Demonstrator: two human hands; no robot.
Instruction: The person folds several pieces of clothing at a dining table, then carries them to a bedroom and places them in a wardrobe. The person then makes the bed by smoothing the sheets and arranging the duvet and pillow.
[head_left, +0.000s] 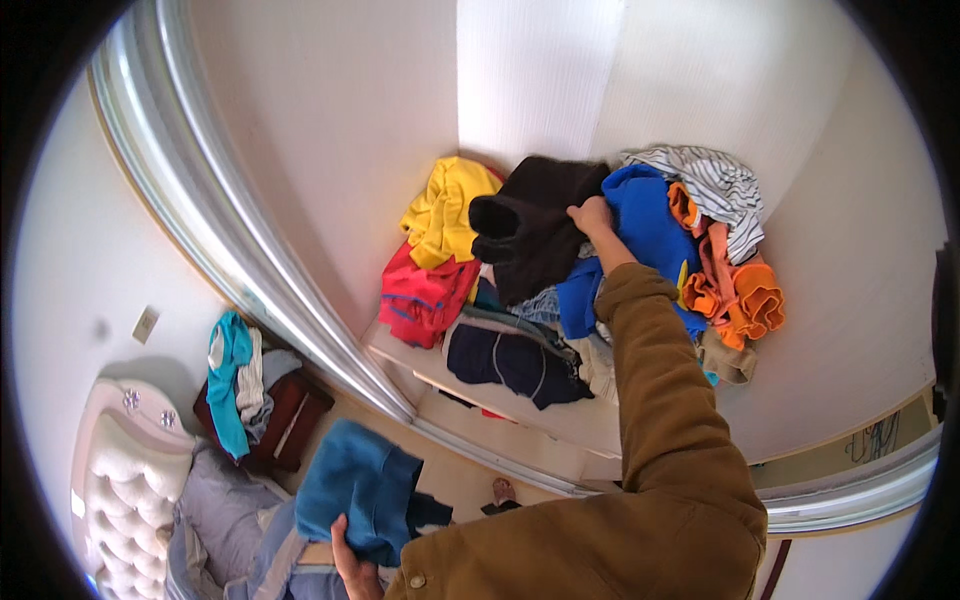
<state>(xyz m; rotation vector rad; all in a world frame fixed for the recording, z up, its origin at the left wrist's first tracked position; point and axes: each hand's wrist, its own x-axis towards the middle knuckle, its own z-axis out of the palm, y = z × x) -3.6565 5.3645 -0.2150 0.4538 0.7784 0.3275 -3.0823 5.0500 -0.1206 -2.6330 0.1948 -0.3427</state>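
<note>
My left hand (354, 559) holds a folded teal garment (356, 487) at the lower left, its thumb on top and the fingers beneath. My right hand (595, 217) reaches into a white closet and grips the right edge of a dark brown or black garment (536, 217). Left of that garment lie a yellow garment (450, 210) and a red one (424, 300). Blue clothing (649, 214) lies beside my right hand. Farther right are a striped garment (701, 184) and orange clothes (754, 300). A navy garment (517, 365) lies near the shelf's front.
The closet shelf (525, 412) ends in a pale front edge above a metal sliding-door track (480, 454). At the left, a dark red nightstand (296, 420) bears turquoise and white clothes (229, 382), near a bed with a tufted headboard (124, 487) and grey bedding (225, 487).
</note>
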